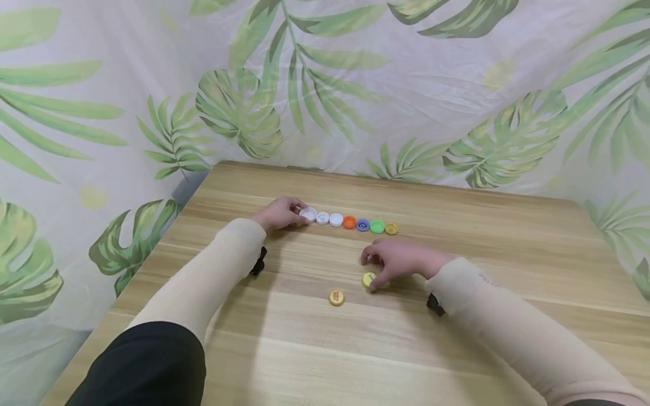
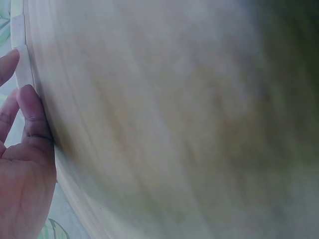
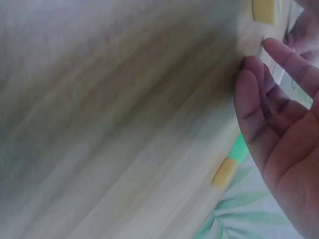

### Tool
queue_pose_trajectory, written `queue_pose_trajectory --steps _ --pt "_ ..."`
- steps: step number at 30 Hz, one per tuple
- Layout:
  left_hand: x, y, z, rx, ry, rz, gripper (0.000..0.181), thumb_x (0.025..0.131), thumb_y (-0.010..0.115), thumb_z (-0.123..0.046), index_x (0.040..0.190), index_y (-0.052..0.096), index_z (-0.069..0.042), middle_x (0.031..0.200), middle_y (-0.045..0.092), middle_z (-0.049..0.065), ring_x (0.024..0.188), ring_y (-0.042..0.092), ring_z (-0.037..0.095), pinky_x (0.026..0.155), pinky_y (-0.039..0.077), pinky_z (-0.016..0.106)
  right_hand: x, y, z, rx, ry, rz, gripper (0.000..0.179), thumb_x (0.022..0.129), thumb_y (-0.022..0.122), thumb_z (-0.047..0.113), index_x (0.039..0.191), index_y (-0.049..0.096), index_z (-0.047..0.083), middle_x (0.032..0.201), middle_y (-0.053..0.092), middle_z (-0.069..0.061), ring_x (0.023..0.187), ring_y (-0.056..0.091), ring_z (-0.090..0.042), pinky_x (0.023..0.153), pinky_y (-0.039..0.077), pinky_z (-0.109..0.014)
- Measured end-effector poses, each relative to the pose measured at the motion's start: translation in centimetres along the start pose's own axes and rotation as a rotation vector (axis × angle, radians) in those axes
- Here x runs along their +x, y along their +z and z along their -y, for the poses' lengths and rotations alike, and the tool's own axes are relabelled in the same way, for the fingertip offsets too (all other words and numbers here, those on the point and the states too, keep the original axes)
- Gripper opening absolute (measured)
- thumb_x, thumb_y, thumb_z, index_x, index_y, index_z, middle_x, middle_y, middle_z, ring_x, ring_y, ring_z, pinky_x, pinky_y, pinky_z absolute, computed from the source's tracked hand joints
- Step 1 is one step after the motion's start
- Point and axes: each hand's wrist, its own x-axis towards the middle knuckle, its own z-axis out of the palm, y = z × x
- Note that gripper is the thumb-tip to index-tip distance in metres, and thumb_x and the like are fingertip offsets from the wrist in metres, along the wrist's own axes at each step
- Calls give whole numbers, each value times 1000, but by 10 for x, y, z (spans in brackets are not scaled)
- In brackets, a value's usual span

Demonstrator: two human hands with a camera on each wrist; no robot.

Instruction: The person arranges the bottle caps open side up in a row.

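Note:
Seven-odd bottle caps, several in all, form a slightly slanting row on the table. My left hand (image 1: 281,213) pinches the large white bottle cap (image 1: 307,214) at the row's left end, thumb in front and fingers behind. The left wrist view shows that thumb (image 2: 32,107) against the cap's white side. Lower on the table, my right hand (image 1: 406,258) hovers by a yellow bottle cap (image 1: 368,280). Its thumb is at the cap's near right edge, while the loosely bent fingers stay apart from it. Another yellow cap with red print (image 1: 336,297) lies to the left.
Rightward along the row come two smaller white caps (image 1: 336,219), an orange cap (image 1: 349,222), a blue cap (image 1: 363,224), a green cap (image 1: 377,226) and a gold cap (image 1: 391,228). A leaf-patterned cloth (image 1: 345,84) hangs behind the wooden table (image 1: 482,225).

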Motion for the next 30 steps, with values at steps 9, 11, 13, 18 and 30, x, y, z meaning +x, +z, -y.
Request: queue_pose_trajectory --steps 9,11,13,18,30 --pt "0 -2 -2 7 7 4 47 96 74 -16 136 61 4 106 59 12 90 55 20 78 47 30 2 5 5 -24 -68 -8 20 84 79 19 94 63 15 86 55 3 78 51 -13 71 45 -33" --pt "1 -2 -2 8 12 6 47 96 74 -16 136 61 4 106 60 13 90 55 20 78 48 29 2 4 3 2 -58 -19 17 84 77 17 91 61 15 82 54 3 75 50 -13 69 43 -31" --pt "1 -3 -1 12 11 6 47 96 74 -16 136 61 4 106 59 12 89 55 20 78 47 29 2 3 0 36 -41 -30 17 83 75 15 90 60 14 80 54 2 73 49 -13 67 42 -30" --pt "-2 -3 0 18 6 9 47 95 74 -15 136 61 4 105 59 13 89 54 20 78 47 30 3 -3 -9 121 -15 -70 18 84 71 13 99 62 8 85 56 -1 76 51 -15 70 46 -31" --pt "-1 -2 -2 -24 -1 14 46 95 74 -13 136 61 5 101 58 11 84 54 18 73 47 27 -6 -27 -46 315 127 -317 27 93 70 16 112 67 -2 101 67 -8 94 61 -23 83 51 -36"
